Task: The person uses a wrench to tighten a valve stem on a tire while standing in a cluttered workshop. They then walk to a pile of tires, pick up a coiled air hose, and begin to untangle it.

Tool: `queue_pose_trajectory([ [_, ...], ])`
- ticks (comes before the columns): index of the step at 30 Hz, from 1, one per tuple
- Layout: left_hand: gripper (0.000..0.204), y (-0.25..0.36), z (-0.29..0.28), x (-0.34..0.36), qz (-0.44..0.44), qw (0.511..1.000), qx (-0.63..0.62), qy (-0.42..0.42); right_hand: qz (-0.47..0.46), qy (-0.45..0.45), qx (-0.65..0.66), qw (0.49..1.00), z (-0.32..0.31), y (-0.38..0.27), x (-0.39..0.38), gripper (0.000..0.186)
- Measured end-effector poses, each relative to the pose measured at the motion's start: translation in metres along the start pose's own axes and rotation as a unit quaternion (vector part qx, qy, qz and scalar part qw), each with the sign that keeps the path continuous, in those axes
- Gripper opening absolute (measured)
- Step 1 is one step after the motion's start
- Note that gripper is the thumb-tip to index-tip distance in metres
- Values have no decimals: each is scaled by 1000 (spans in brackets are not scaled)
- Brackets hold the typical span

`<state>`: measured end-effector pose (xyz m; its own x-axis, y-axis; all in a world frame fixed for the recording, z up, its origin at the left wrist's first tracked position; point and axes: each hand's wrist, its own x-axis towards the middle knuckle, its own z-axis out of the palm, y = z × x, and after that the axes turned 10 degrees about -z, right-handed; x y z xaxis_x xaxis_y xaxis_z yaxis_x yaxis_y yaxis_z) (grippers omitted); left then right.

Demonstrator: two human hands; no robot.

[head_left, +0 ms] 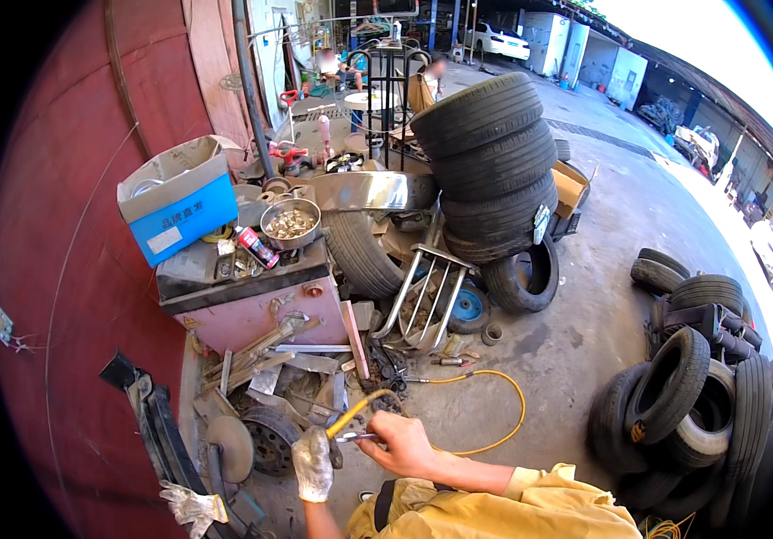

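Clutching slim yellow flexible hose (pixel 348 417): white-gloved left hand (pixel 316 463), grip wrapped round it, hose rising out top. Bare right hand (pixel 402 444) pinching small silver metal piece (pixel 352 437), between hands.

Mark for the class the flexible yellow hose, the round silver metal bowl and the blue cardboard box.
Flexible yellow hose (pixel 349 416), head view: raised section near the gloved left hand (pixel 313 462).
Round silver metal bowl (pixel 294 243), head view: front wall.
Blue cardboard box (pixel 184 221), head view: blue front side.
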<state>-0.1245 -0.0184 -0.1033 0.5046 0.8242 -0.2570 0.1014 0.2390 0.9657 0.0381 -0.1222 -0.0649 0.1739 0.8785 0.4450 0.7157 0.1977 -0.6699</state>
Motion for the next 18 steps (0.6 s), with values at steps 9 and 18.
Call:
queue_pose_trajectory([
  [9, 59, -28, -31, -11, 84, 985, 130, -76, -210, -138, -40, 967, 9, 5, 6, 26],
  [18, 48, -18, -16, -34, 6, 982, 190, 14, 24, -272, 34, 961, 40, -4, -8, 30],
])
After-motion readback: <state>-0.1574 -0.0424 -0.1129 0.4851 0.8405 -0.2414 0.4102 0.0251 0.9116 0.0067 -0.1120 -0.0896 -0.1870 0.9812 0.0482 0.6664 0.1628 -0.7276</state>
